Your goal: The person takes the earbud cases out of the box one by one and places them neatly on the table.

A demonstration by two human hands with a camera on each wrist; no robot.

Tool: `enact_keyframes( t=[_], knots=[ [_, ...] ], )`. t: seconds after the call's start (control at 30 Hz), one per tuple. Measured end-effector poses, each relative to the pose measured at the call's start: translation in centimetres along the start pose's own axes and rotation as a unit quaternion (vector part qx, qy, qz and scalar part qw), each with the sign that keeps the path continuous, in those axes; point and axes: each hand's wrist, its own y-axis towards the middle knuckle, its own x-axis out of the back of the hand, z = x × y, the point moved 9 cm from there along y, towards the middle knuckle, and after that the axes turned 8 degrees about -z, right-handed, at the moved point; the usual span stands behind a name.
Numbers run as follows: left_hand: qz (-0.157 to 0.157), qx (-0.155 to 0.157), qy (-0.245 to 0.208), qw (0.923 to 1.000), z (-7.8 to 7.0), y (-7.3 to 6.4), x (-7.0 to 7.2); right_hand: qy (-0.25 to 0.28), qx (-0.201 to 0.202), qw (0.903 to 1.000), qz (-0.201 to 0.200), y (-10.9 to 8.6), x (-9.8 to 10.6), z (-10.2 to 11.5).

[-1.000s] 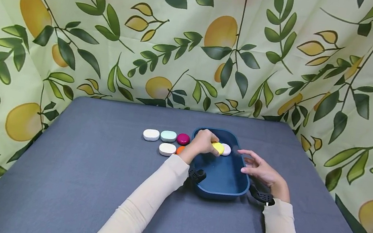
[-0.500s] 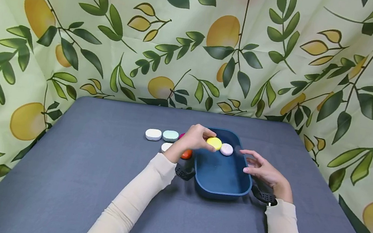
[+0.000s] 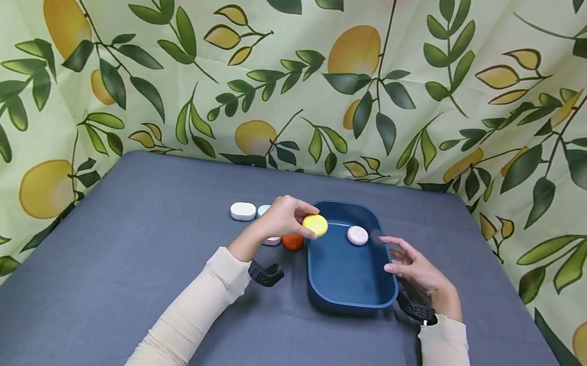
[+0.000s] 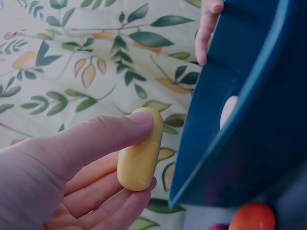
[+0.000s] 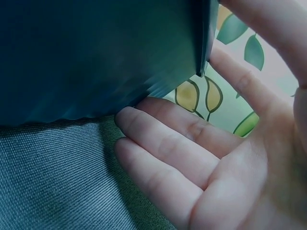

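In the head view my left hand (image 3: 281,216) pinches a yellow rounded oval piece (image 3: 315,225) at the left rim of a deep blue bin (image 3: 347,308). The left wrist view shows the thumb on one face of the yellow piece (image 4: 139,155) and fingertips behind it; a thin seam runs along its side. One pale pink oval piece (image 3: 357,235) lies inside the bin, toward its far end. My right hand (image 3: 420,273) is at the bin's right side, thumb by the rim. Seen from the right wrist, extended fingers (image 5: 168,153) touch the bin's lower outer edge.
Left of the bin, on the grey table (image 3: 139,286), lie an orange piece (image 3: 292,242), a white oval piece (image 3: 243,211) and others partly hidden by my left hand. A magenta piece (image 4: 218,227) just shows in the left wrist view. Leaf-patterned cloth (image 3: 289,67) hangs behind.
My left hand has carried the yellow piece leftward, from beside the pale pink piece inside the bin to the bin's left rim. The right hand stays at the right side.
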Motion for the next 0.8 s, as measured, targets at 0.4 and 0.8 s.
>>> enact_keyframes(
  t=[0.4, 0.8],
  knots=[
    [-0.034, 0.035, -0.008, 0.9987, 3.6, -2.5, 3.1, 0.001, 0.008, 1.0, 0.002, 0.0, -0.2, -0.1],
    [-0.091, 0.049, 0.0, 0.9946, 6.4, -4.2, 6.8, 0.007, -0.002, 1.0, -0.001, 0.0, 0.0, -0.1]
  ],
)
